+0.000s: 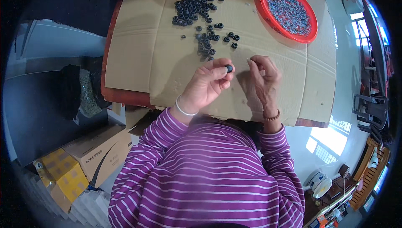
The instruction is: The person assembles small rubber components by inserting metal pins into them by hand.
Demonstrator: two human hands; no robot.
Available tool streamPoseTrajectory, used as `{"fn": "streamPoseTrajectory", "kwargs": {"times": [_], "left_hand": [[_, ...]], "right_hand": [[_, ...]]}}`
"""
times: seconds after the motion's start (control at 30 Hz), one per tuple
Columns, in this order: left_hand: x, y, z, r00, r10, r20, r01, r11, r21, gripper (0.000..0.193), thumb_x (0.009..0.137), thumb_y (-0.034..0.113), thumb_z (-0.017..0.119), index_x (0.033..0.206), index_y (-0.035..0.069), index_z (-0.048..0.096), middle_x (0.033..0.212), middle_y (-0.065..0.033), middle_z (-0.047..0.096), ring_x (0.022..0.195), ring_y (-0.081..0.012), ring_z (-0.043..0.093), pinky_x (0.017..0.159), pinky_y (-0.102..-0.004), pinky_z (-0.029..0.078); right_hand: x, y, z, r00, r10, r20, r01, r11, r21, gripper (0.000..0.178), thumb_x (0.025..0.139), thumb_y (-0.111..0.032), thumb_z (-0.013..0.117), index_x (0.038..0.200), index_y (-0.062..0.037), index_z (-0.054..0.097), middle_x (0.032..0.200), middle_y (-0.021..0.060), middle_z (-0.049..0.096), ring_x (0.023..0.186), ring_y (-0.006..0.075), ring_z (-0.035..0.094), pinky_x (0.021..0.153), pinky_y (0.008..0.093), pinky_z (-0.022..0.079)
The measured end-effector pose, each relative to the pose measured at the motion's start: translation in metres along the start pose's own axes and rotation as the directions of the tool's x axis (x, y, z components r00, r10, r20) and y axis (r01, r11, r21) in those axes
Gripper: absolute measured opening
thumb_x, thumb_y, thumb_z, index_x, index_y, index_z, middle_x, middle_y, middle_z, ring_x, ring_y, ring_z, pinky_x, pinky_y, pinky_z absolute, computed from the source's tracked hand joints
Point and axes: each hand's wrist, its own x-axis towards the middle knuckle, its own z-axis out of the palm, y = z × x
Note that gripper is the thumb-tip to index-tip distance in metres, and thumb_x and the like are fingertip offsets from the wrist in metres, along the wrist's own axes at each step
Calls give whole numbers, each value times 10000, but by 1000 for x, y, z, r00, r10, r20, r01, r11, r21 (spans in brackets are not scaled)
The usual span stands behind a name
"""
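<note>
Between the thumb and fingers of my left hand (203, 87) is a small round black piece (228, 68), raised above the cardboard. To its right, my right hand (266, 79) has thumb and fingertips pinched together; whatever is in them is too small to make out. Just beyond my left hand lies a loose cluster of black ring-like pieces (206, 43) with holes in them. Farther back is a larger heap of the same black pieces (194, 6). A round red tray (312, 36) at the far right holds many tiny silvery metal bits (289, 10).
Flattened cardboard (130, 60) covers the red table, whose edge (125, 97) shows at the left. A printed carton (104, 152) and a yellow-taped box (65, 177) stand low on the left. A wooden bench (368, 173) is off to the right.
</note>
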Motion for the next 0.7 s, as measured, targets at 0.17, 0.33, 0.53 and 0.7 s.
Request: {"fn": "streamPoseTrajectory", "kwargs": {"times": [0.17,0.33,0.53,0.7], "left_hand": [[-1,-1,-14,997,1,-77,2,999,37,191,830,14,562,1018,41,578,904,-58,611,777,-112,581,626,-216,460],[0,-4,-23,998,-3,-69,8,998,69,187,835,9,553,1016,42,588,922,-69,612,792,-120,590,617,-219,475],[-1,-9,-23,996,10,-91,7,984,180,162,825,11,565,983,35,590,892,-62,618,769,-112,590,594,-215,468],[-1,-12,-26,998,32,-56,-17,969,246,169,826,9,563,991,32,592,887,-62,621,768,-113,595,597,-212,472]], "right_hand": [[-10,19,1,995,-48,-91,31,982,-186,201,769,15,591,967,-22,589,849,66,563,714,124,534,631,231,437],[-20,20,-14,982,52,-180,-75,990,-121,240,764,25,586,999,-26,584,878,65,555,737,132,538,646,249,446],[-25,29,-17,981,66,-184,-88,990,-115,212,774,18,583,981,-30,593,870,66,553,728,136,530,641,247,438],[-2,29,-8,983,-161,-90,115,917,-381,137,774,3,592,904,-38,609,879,82,560,710,160,542,613,259,441]]}}
